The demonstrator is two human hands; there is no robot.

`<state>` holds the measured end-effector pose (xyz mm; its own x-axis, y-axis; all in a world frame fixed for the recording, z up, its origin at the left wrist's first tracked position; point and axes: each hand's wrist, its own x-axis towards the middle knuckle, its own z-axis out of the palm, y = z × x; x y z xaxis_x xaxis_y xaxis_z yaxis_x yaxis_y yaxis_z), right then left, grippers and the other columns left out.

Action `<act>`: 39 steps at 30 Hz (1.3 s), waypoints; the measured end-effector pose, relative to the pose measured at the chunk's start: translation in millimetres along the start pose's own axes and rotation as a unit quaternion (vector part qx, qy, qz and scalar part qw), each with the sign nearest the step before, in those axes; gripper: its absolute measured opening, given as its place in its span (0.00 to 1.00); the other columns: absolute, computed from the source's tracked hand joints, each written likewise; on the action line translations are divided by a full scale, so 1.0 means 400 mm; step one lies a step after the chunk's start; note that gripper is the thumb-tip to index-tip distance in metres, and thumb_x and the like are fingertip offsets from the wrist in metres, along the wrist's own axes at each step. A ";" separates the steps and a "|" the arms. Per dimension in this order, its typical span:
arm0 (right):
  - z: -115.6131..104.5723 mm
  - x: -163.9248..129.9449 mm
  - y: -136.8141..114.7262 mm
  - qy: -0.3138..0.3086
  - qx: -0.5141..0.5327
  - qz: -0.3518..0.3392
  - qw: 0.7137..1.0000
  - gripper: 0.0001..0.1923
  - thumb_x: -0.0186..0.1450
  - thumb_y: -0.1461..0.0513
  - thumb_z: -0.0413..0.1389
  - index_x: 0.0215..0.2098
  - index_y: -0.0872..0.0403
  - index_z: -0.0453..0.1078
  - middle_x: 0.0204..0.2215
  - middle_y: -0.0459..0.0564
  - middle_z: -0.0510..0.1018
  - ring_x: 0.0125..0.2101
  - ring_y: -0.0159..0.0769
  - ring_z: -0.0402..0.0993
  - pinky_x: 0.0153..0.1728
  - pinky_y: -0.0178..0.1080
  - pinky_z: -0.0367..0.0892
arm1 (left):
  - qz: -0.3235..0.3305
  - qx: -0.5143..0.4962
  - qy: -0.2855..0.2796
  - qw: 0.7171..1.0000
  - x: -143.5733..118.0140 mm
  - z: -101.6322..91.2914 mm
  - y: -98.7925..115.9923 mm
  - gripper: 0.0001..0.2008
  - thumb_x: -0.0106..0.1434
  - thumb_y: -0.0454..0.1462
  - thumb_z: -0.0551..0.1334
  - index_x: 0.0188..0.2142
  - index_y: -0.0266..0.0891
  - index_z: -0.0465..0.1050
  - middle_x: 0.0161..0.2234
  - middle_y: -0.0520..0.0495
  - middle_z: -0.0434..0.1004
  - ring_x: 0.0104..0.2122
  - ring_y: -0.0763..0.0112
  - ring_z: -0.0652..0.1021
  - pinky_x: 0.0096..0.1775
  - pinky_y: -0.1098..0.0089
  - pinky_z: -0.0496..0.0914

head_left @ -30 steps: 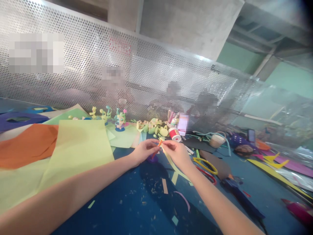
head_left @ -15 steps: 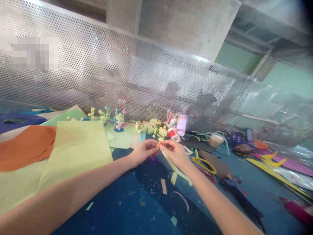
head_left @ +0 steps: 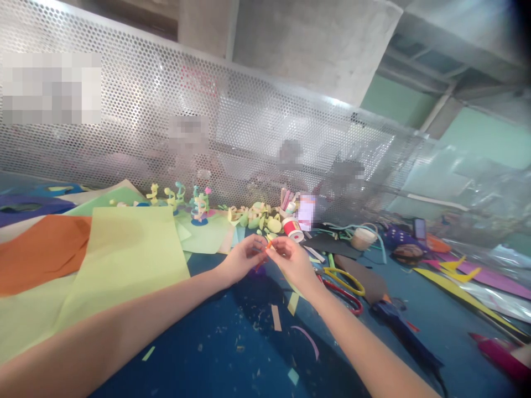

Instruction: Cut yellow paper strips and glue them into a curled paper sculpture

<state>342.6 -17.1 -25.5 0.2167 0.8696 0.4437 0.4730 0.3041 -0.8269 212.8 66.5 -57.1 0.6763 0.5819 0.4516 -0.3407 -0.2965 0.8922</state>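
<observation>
A small orange piece (head_left: 269,244), perhaps a rolled strip, is pinched between my two hands above the blue table. My left hand (head_left: 243,258) holds it from the left with thumb and fingertips. From the other side, the fingers of my right hand (head_left: 293,264) close on the same piece and cover most of it. A small purple-red item (head_left: 259,269) shows just below my fingertips, too blurred to name. Yellow-handled scissors (head_left: 344,281) and a red handle (head_left: 345,298) lie to the right of my right wrist.
Large yellow-green sheets (head_left: 136,249) and an orange sheet (head_left: 45,251) cover the left. Small curled figures (head_left: 199,207), pale green pieces (head_left: 257,215) and a red-white tub (head_left: 292,229) stand behind. A dark blue glue gun (head_left: 404,334) lies right; paper scraps (head_left: 276,318) dot the front.
My hands stay together at the same place, with fingers shifted slightly so less of the orange piece shows. The view has moved a little; more of the scissors is visible.
</observation>
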 end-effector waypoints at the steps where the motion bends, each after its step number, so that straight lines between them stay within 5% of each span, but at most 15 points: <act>1: 0.001 0.000 0.000 0.002 0.008 0.000 1.000 0.10 0.56 0.59 0.55 0.35 0.55 0.65 0.30 0.47 0.73 0.29 0.32 0.71 0.31 0.34 0.68 | 0.003 0.006 -0.001 1.000 0.000 -0.001 -0.001 0.11 0.56 0.39 0.60 0.37 0.38 0.63 0.33 0.50 0.68 0.32 0.73 0.73 0.35 0.71 0.68; 12: 0.001 0.007 -0.001 0.021 -0.018 0.003 1.000 0.07 0.57 0.59 0.54 0.31 0.54 0.65 0.28 0.46 0.72 0.31 0.33 0.70 0.31 0.34 0.66 | 0.030 0.056 0.011 0.998 -0.006 0.009 0.017 0.08 0.58 0.38 0.58 0.36 0.37 0.64 0.34 0.48 0.69 0.35 0.71 0.73 0.41 0.67 0.68; 33: -0.030 0.007 -0.002 -0.005 0.001 0.050 0.999 0.12 0.57 0.55 0.53 0.34 0.54 0.67 0.32 0.49 0.75 0.33 0.36 0.72 0.37 0.38 0.66 | -0.046 0.092 0.026 0.994 -0.001 -0.002 -0.012 0.09 0.51 0.38 0.64 0.30 0.36 0.69 0.29 0.49 0.73 0.31 0.71 0.74 0.36 0.70 0.68; 39: -0.091 0.011 0.015 -0.133 -0.044 0.147 0.979 0.08 0.61 0.58 0.47 0.39 0.50 0.58 0.27 0.46 0.76 0.31 0.36 0.75 0.34 0.40 0.67 | -0.061 0.055 0.067 0.994 0.008 -0.009 -0.034 0.11 0.52 0.41 0.62 0.32 0.37 0.66 0.29 0.49 0.74 0.31 0.69 0.76 0.35 0.69 0.69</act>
<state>377.4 -25.7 -15.8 0.1296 0.9887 0.0748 0.4977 0.0004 -0.8674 217.1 75.1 -67.9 0.6135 0.7118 0.3420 -0.1828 -0.2933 0.9384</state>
